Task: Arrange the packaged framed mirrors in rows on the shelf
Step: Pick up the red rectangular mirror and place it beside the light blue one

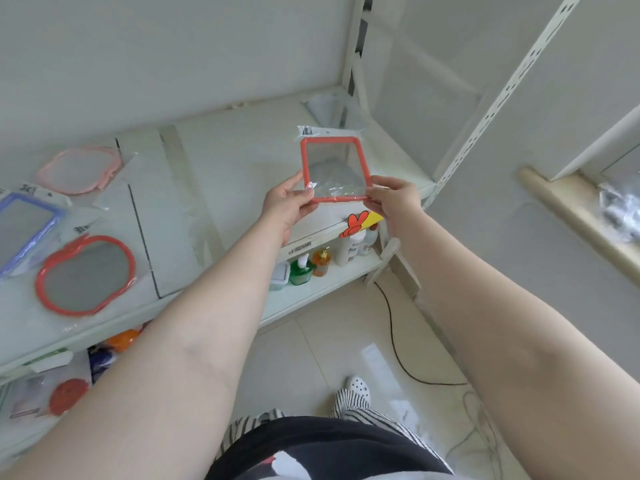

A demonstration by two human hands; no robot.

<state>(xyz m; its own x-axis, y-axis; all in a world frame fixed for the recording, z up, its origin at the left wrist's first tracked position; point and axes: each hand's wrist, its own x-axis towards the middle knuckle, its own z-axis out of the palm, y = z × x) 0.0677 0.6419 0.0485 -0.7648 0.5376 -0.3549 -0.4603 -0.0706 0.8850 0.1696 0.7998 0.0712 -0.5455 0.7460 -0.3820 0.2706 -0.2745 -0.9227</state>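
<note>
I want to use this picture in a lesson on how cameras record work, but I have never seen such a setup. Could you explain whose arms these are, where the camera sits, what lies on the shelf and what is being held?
There is no machine here. One wide-angle camera sits on a person's head and looks forward and down, so the two bare arms are that person's own.

The left hand and the right hand grip the near edge of a rectangular mirror with an orange-red frame, wrapped in clear plastic, above the white shelf.

Three more wrapped mirrors lie flat on the shelf's left side: a pink one at the back, a blue rectangular one at the far left, and a red rounded one nearest the front.

On the lower shelf stand some bottles.
</note>
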